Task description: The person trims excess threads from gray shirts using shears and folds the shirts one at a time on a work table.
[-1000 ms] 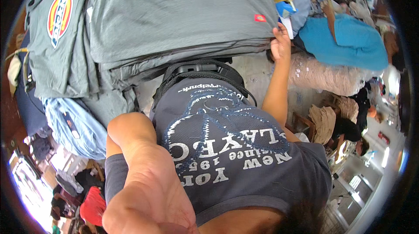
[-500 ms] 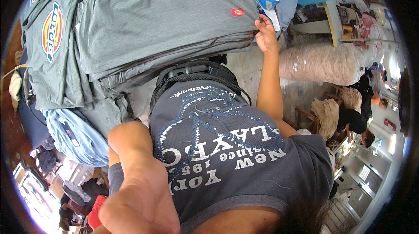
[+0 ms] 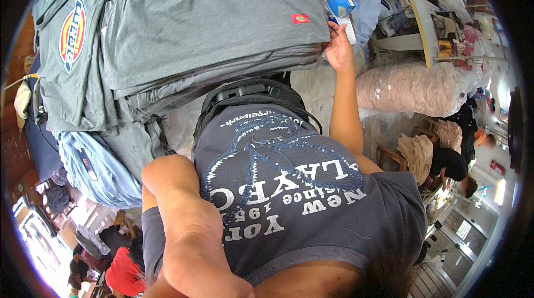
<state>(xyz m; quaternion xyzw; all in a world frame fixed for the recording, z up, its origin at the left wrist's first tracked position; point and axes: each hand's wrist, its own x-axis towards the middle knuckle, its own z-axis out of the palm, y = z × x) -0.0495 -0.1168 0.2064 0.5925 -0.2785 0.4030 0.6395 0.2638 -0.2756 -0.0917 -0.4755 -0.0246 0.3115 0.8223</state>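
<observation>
A pile of grey T-shirts (image 3: 217, 25) lies in front of me, the top one carrying a small red label (image 3: 300, 18) close to its right edge. At that edge is my right hand (image 3: 338, 48), its fingers curled together beside the shirt's corner. Something thin and dark shows at the fingertips, too small to make out. My left arm is bent sharply up toward me. Only the heel of my left hand (image 3: 208, 280) reaches the lower rim of the picture; its fingers are out of sight.
Beyond my right hand stands a blue tape dispenser (image 3: 340, 4). Another grey shirt (image 3: 72, 87) with a large oval print hangs at left, above light blue cloth (image 3: 97, 170). A plastic-wrapped beige bundle (image 3: 409, 89) lies at right. Other people work farther off.
My left forearm has swung closer to me, taking the hand mostly out of the picture. My right hand stays by the shirt corner. The whole view has shifted slightly.
</observation>
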